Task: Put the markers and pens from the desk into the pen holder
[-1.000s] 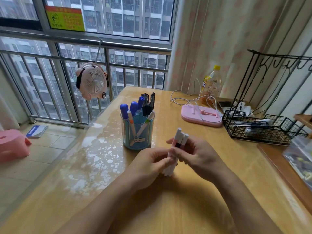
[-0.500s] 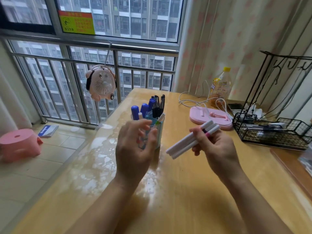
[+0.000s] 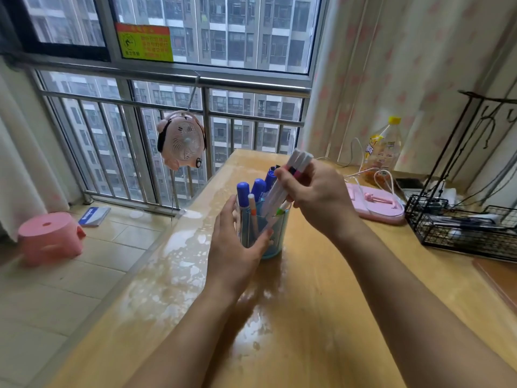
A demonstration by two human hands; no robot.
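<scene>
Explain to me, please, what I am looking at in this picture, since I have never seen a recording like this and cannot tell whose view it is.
There is no machine here: a person wears a wide-angle camera on the head, so you look forward and down at their two bare hands over a wooden desk. The left hand is wrapped around a blue pen holder, which already has blue-capped markers in it. The right hand grips a bundle of white pens, tilted, with the lower ends going into the holder. Farther back lie a pink stand with a white cable, a yellow-capped bottle and a black wire basket. A small pink fan hangs at the window railing.
</scene>
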